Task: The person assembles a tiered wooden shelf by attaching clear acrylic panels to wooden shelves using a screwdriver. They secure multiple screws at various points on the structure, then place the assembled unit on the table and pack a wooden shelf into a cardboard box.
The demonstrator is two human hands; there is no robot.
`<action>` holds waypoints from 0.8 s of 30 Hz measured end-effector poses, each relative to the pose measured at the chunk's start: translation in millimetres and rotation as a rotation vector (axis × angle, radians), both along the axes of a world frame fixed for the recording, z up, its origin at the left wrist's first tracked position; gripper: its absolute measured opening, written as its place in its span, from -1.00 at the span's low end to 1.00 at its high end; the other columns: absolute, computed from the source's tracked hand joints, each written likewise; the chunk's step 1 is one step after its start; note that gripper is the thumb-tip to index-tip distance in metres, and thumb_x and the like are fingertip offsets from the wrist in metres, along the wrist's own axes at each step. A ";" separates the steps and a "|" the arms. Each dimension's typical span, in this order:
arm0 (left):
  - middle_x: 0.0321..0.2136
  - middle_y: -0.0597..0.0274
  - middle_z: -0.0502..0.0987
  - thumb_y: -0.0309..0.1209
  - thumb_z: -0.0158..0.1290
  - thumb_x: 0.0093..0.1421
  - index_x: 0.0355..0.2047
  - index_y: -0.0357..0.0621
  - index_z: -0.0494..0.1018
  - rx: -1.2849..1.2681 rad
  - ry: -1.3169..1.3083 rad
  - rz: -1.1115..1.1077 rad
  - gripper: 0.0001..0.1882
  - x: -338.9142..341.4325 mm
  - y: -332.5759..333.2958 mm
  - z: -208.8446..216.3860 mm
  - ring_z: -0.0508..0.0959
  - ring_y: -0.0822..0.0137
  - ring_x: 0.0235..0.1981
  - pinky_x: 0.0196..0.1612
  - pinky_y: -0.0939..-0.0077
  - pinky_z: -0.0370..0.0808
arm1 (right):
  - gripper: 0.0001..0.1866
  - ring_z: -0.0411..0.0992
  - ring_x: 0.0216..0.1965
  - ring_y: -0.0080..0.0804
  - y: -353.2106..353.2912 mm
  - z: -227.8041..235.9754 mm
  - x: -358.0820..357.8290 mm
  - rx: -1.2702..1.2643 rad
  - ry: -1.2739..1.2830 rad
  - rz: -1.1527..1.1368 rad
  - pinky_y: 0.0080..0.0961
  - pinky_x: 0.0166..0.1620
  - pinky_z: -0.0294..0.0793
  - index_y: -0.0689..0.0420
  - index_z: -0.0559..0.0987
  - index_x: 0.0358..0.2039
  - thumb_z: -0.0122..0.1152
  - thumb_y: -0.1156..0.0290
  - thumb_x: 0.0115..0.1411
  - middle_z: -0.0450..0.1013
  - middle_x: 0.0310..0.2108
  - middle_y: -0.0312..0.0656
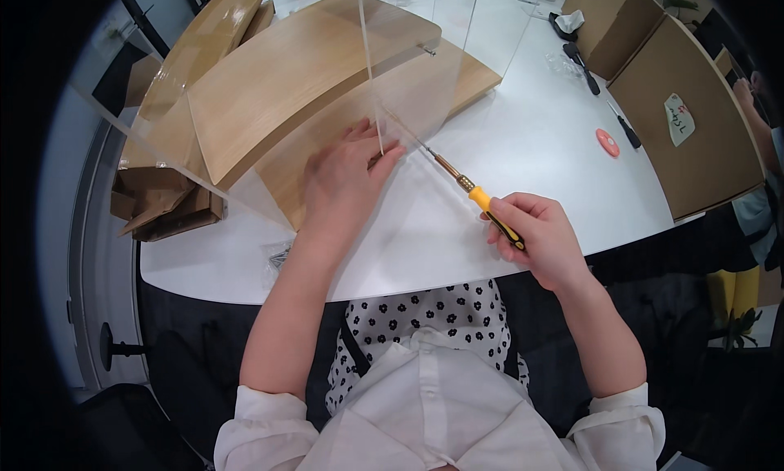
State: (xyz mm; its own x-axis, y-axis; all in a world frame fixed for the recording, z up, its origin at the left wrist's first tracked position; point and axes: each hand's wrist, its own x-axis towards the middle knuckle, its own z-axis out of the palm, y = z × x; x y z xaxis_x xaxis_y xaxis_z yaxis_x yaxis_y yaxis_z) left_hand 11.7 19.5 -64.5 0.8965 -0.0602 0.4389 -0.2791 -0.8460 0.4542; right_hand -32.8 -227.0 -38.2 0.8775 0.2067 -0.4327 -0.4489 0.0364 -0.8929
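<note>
My right hand [535, 230] is closed round a screwdriver [482, 198] with a yellow and black handle. Its shaft slants up and left, and the tip reaches the clear plastic panel [412, 87]. My left hand [347, 165] grips the near edge of that panel, thumb on one side and fingers on the other; some fingers are hard to see. A curved wooden board [302, 71] lies beyond my left hand between clear panels. Near its right end a small metal screw [427, 50] sticks out. Exactly where the tip meets the panel is too fine to tell.
A brown cardboard box [686, 112] stands on the white table [523, 153] at the right. Near it lie a black-handled screwdriver [627, 130], another black tool [584, 69] and a coral-coloured oval object [608, 142]. Torn cardboard [171, 197] sits at the left, a bag of screws [279, 257] nearer.
</note>
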 end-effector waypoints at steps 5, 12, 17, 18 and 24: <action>-0.05 0.07 0.60 -0.28 0.19 0.21 -0.16 -0.08 0.65 -0.024 0.013 0.013 -0.75 -2.1 -0.7 2.9 0.53 0.15 0.11 0.17 0.40 0.45 | -0.73 0.43 -0.53 -0.40 8.2 -19.0 -17.4 -1.060 -1.274 0.007 -0.49 -0.57 0.38 0.35 0.56 -0.20 0.37 0.51 0.11 0.42 -0.47 -0.14; -0.08 0.06 0.62 -0.28 0.19 0.21 -0.17 -0.09 0.66 -0.033 -0.013 0.001 -0.76 1.0 0.1 -0.3 0.54 0.16 0.10 0.16 0.40 0.46 | -0.88 0.29 -0.68 -0.52 6.6 -27.0 -9.2 -0.664 -1.000 -0.066 -0.59 -0.63 0.26 0.29 0.55 -0.32 0.27 0.51 0.20 0.40 -0.55 -0.20; -0.09 0.07 0.62 -0.28 0.19 0.22 -0.17 -0.08 0.66 -0.045 -0.005 0.015 -0.77 0.4 0.2 -0.9 0.55 0.17 0.09 0.19 0.40 0.45 | -0.78 0.25 -0.70 -0.71 -10.3 -5.3 4.5 0.338 0.235 -0.034 -0.71 -0.64 0.14 0.29 0.54 -0.39 0.18 0.37 0.31 0.44 -0.62 -0.25; -0.09 0.07 0.62 -0.28 0.19 0.22 -0.17 -0.07 0.66 -0.051 0.000 0.013 -0.77 0.8 0.1 0.1 0.55 0.17 0.09 0.19 0.40 0.44 | -0.76 0.25 -0.70 -0.71 -8.1 -2.9 3.7 0.239 0.161 -0.023 -0.71 -0.64 0.15 0.29 0.54 -0.39 0.17 0.36 0.32 0.44 -0.62 -0.25; -0.09 0.08 0.62 -0.27 0.19 0.22 -0.17 -0.06 0.66 -0.030 -0.001 0.017 -0.77 0.8 0.0 2.3 0.54 0.18 0.11 0.20 0.42 0.43 | -0.74 0.32 -0.65 -0.62 7.2 -8.2 -5.3 -0.464 -0.296 0.013 -0.63 -0.60 0.27 0.29 0.53 -0.34 0.16 0.31 0.33 0.44 -0.57 -0.23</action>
